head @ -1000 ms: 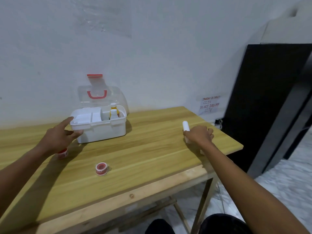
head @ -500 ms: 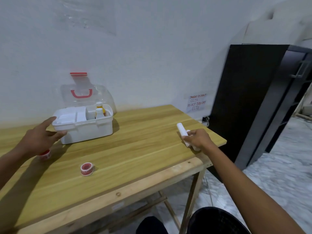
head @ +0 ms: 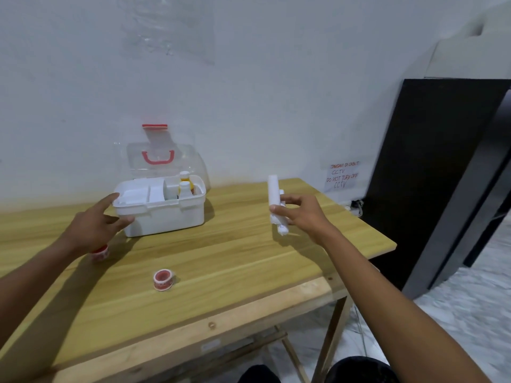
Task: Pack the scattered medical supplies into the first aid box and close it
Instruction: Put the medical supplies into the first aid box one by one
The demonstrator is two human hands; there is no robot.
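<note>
The white first aid box [head: 166,217] stands on the wooden table [head: 249,261] near the wall, its clear lid [head: 163,158] with a red handle raised. Two small bottles [head: 184,186] stand inside at the right. My left hand [head: 96,225] rests against the box's left front corner, fingers apart. My right hand [head: 301,214] holds white bandage rolls [head: 275,201] upright above the table, right of the box. One red and white tape roll [head: 163,279] lies in front of the box. Another tape roll [head: 100,252] is partly hidden under my left wrist.
A tall black cabinet [head: 442,167] stands right of the table. A paper CCTV notice [head: 343,175] hangs on the wall, with a plug and cable [head: 355,205] below it. The table's right edge is close behind my right hand.
My right hand has lifted the white rolls off the table's right end and carried them left toward the box. My left hand has stayed at the box corner.
</note>
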